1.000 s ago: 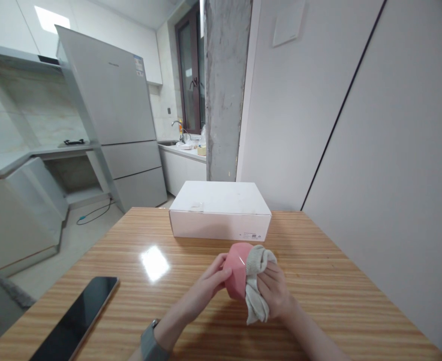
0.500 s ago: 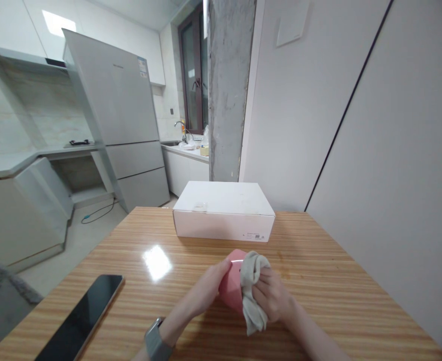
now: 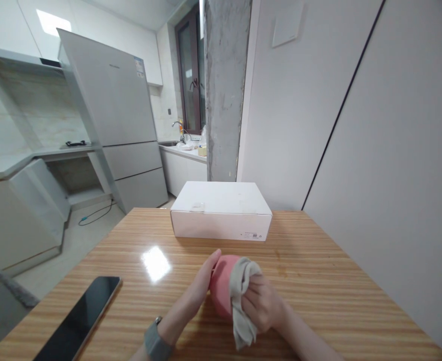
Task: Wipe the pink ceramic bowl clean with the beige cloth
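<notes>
My left hand [image 3: 202, 283] holds a smooth pink rounded object [image 3: 221, 285] by its left side, the thumb along the upper edge. Its shape suggests a bowl or cup, but the right part is covered. A grey-beige cloth [image 3: 239, 288] is bunched in my right hand [image 3: 260, 303], whose fingers are curled round it. The cloth presses against the right side of the pink object and one end hangs down toward the table. Both hands are just above the wooden table [image 3: 318, 281]. A watch with a grey strap [image 3: 156, 341] is on my left wrist.
A white box [image 3: 221, 223] stands at the table's far edge, beyond my hands. On the left lies a black phone [image 3: 80, 321]. A fridge [image 3: 110, 100], a sink counter [image 3: 185, 163] and a concrete pillar [image 3: 226, 90] are behind; a white wall [image 3: 375, 150] rises on the right.
The pink object has turned and shifted slightly left and down with both hands. The cloth has moved the same way and stays against it. The whole view has also drifted slightly.
</notes>
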The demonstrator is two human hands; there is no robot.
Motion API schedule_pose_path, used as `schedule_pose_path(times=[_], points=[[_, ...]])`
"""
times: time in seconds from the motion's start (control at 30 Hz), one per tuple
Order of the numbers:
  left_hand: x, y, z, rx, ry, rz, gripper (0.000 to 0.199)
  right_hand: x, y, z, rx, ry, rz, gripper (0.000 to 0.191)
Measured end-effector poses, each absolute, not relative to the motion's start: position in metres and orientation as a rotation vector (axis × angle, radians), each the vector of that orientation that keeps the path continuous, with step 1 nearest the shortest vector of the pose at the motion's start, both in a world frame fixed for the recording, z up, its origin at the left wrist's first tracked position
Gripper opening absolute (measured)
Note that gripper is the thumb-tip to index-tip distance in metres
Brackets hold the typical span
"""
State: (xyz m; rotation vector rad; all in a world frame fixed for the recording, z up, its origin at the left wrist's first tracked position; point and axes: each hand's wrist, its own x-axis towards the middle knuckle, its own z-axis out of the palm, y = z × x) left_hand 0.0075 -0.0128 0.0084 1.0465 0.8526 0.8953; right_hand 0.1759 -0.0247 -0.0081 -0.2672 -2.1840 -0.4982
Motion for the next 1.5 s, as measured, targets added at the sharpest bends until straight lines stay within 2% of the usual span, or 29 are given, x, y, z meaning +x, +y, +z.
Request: schedule_pose_path(times=[0.1, 0.27, 0.47, 0.57, 0.6, 0.67, 0.7, 0.77, 0.9, 1.03, 1.17, 1.23, 1.3, 1.37, 1.47, 1.5], points=[[0.001, -0.015, 0.019, 1.265, 0.912, 0.859, 0.046, 0.169, -0.030, -0.005, -0.156, -2.238, -0.561, 0.043], [0.002, -0.019, 0.027, 1.442, 0.858, 0.940, 0.042, 0.177, -0.024, 0.001, -0.238, -2.219, -0.512, 0.047], [0.008, -0.027, 0.030, 1.290, 0.676, 0.974, 0.043, 0.191, -0.015, -0.001, -0.483, -2.028, -0.386, 0.034], [0.011, -0.027, 0.026, 1.197, 0.492, 0.959, 0.054, 0.192, -0.015, 0.000, -0.627, -1.862, -0.279, 0.026], [0.012, -0.025, 0.023, 1.155, 0.480, 0.966, 0.053, 0.191, -0.016, 0.001, -0.662, -1.829, -0.264, 0.027], [0.012, -0.020, 0.014, 1.049, 0.540, 0.985, 0.039, 0.188, -0.019, 0.001, -0.683, -1.804, -0.251, 0.028], [0.012, -0.017, 0.010, 0.994, 0.595, 0.989, 0.035, 0.186, -0.021, 0.001, -0.660, -1.817, -0.255, 0.030], [0.010, -0.012, 0.006, 0.946, 0.714, 0.993, 0.043, 0.180, -0.025, 0.000, -0.547, -1.915, -0.318, 0.035], [0.003, -0.013, 0.014, 1.336, 0.929, 0.949, 0.042, 0.171, -0.031, -0.001, -0.214, -2.178, -0.542, 0.046], [-0.001, -0.019, 0.026, 1.563, 0.996, 0.876, 0.045, 0.174, -0.029, 0.001, -0.197, -2.192, -0.524, 0.049], [0.003, -0.023, 0.030, 1.468, 0.888, 0.911, 0.041, 0.186, -0.023, 0.001, -0.348, -2.109, -0.503, 0.043], [0.005, -0.024, 0.031, 1.373, 0.713, 0.934, 0.038, 0.190, -0.021, 0.000, -0.472, -1.999, -0.419, 0.034], [0.008, -0.025, 0.031, 1.280, 0.537, 0.936, 0.047, 0.190, -0.021, -0.001, -0.586, -1.872, -0.316, 0.023], [0.010, -0.023, 0.027, 1.200, 0.445, 0.929, 0.056, 0.187, -0.022, -0.001, -0.671, -1.767, -0.254, 0.020], [0.010, -0.017, 0.016, 1.033, 0.538, 0.972, 0.029, 0.180, -0.025, 0.000, -0.695, -1.724, -0.237, 0.031], [0.010, -0.016, 0.013, 0.977, 0.607, 0.982, 0.030, 0.178, -0.026, 0.000, -0.664, -1.756, -0.250, 0.033]])
